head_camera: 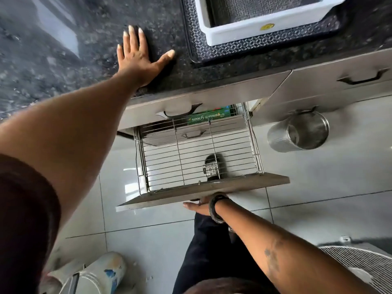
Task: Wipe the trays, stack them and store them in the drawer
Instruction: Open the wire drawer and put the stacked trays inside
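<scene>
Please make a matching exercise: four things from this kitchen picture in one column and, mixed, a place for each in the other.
Things:
1. left hand
2. right hand
3. white tray
4. steel canister

Places:
A. hanging on the cabinet front
B. flat on the dark countertop
C. on the patterned mat
D. at the front panel of the open wire drawer

Pairs: 1-B, 2-D, 3-C, 4-A

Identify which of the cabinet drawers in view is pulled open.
The wire-basket drawer at the right hand; the drawer above it and the one further right sit shut.
</scene>
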Motion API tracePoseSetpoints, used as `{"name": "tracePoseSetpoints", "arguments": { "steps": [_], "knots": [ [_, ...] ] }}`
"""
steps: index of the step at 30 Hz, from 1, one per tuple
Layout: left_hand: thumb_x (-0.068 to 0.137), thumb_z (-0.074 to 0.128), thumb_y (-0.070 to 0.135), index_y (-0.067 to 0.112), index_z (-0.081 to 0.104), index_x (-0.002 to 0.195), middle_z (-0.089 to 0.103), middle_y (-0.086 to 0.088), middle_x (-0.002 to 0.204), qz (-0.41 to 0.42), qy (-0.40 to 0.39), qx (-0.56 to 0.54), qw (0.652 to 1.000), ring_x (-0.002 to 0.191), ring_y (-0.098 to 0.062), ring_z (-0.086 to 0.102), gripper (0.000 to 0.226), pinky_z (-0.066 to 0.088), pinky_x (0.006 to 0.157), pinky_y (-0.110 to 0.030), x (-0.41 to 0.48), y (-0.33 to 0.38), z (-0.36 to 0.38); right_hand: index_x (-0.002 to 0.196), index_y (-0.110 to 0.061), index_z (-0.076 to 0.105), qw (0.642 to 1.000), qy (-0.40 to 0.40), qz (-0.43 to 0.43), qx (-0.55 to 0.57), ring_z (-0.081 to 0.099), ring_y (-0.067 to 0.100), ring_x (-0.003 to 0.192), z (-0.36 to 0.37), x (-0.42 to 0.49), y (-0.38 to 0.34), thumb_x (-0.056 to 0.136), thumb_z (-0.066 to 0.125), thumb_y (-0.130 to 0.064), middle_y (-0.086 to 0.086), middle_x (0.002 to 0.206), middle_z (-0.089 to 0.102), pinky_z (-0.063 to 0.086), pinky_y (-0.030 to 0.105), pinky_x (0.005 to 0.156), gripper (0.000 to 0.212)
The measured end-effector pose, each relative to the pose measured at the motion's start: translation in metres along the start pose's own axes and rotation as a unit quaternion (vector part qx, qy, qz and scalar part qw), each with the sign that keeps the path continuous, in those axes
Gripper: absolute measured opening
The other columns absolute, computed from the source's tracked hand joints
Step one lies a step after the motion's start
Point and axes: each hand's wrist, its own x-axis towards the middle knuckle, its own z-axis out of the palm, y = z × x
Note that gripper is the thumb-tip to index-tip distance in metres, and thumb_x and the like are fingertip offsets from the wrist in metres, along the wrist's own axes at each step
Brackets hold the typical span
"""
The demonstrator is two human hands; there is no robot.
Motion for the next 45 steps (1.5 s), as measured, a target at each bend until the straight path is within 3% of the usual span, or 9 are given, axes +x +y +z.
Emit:
{"name": "tracePoseSetpoints", "arguments": {
  "steps": [6,8,10,13,21,29,34,42,45],
  "knots": [
    [0.072,0.017,0.09,0.015,0.005,0.155,-0.008,-0.007,0.165,-0.078,-0.041,-0.076,0.993,0.152,-0.023,-0.01,0.112,-0.006,0.121,-0.048,-0.011,0.02,-0.01,0.105,-0.003,0.062,0.972,-0.087,0.016,0.217,0.072,0.024,0.085,-0.13,-0.095,0.079,0.082,0.044,-0.069,0.021,0.106,0.073,0.053,0.024,0.065,0.073],
    [0.076,0.021,0.085,0.016,0.023,0.152,0.006,-0.01,0.165,-0.134,-0.03,-0.143,0.98,0.152,-0.025,0.001,0.103,-0.001,0.122,-0.05,-0.006,0.033,-0.019,0.088,-0.005,0.062,0.937,0.109,0.02,0.332,0.068,0.016,0.048,-0.192,-0.141,0.127,0.084,0.054,-0.057,0.009,0.059,0.075,0.048,0.018,0.044,0.053],
    [0.074,0.022,0.086,0.011,0.045,0.139,0.031,-0.017,0.155,-0.196,0.017,-0.206,0.959,0.146,-0.033,0.022,0.101,0.014,0.12,-0.052,0.003,0.053,-0.033,0.088,-0.004,0.057,0.809,0.387,0.022,0.443,0.057,0.012,0.032,-0.257,-0.19,0.166,0.085,0.061,-0.043,0.003,0.037,0.064,0.039,0.017,0.035,0.04],
    [0.071,0.025,0.088,0.007,0.052,0.133,0.042,-0.019,0.146,-0.257,-0.009,-0.262,0.93,0.137,-0.037,0.034,0.106,0.024,0.114,-0.05,0.021,0.092,-0.055,0.105,-0.01,0.06,0.675,0.606,0.05,0.418,0.067,0.03,0.094,-0.356,-0.217,0.183,0.078,0.057,-0.059,0.019,0.096,0.073,0.051,0.04,0.077,0.056],
    [0.069,0.069,0.068,-0.003,0.048,0.135,0.053,-0.022,0.138,-0.229,-0.122,-0.429,0.865,0.123,-0.034,0.056,0.1,0.048,0.103,-0.042,0.028,0.139,-0.07,0.128,-0.003,0.05,0.774,0.484,0.076,0.401,0.045,0.033,0.129,-0.437,-0.189,0.16,0.054,0.047,-0.084,0.019,0.14,0.049,0.033,0.043,0.112,0.109],
    [0.067,0.073,0.061,0.007,0.074,0.101,0.075,-0.012,0.09,-0.227,-0.169,-0.483,0.828,0.068,-0.026,0.071,0.063,0.057,0.057,-0.028,-0.073,0.097,-0.138,0.108,-0.009,0.061,0.806,0.422,-0.018,0.415,0.056,0.028,0.094,-0.362,-0.269,0.158,0.06,0.069,-0.054,0.009,0.107,0.06,0.039,0.036,0.081,0.066],
    [0.066,0.071,0.059,0.023,0.082,0.067,0.079,-0.009,0.073,-0.244,-0.281,-0.51,0.776,0.056,-0.022,0.074,0.038,0.055,0.044,-0.023,-0.18,0.067,-0.166,0.09,-0.016,0.074,0.86,0.293,-0.067,0.412,0.069,0.033,0.092,-0.271,-0.32,0.153,0.055,0.069,-0.058,0.013,0.099,0.075,0.051,0.051,0.096,0.055],
    [0.03,0.086,0.068,0.012,0.077,0.098,0.077,-0.019,0.099,-0.39,-0.328,-0.439,0.74,0.088,-0.038,0.073,0.089,0.057,0.085,-0.043,-0.28,-0.004,-0.092,0.087,-0.014,0.076,0.905,0.098,-0.028,0.413,0.074,0.034,0.078,-0.168,-0.265,0.168,0.046,0.076,-0.061,0.016,0.084,0.078,0.057,0.04,0.075,0.062],
    [0.026,0.085,0.069,0.012,0.077,0.083,0.075,-0.01,0.061,-0.413,-0.312,-0.416,0.748,0.049,-0.025,0.07,0.082,0.054,0.049,-0.023,-0.285,-0.014,-0.044,0.092,-0.013,0.073,0.909,0.101,0.015,0.405,0.074,0.033,0.076,-0.149,-0.211,0.166,0.044,0.076,-0.06,0.014,0.086,0.078,0.061,0.035,0.069,0.067]
  ]
}}
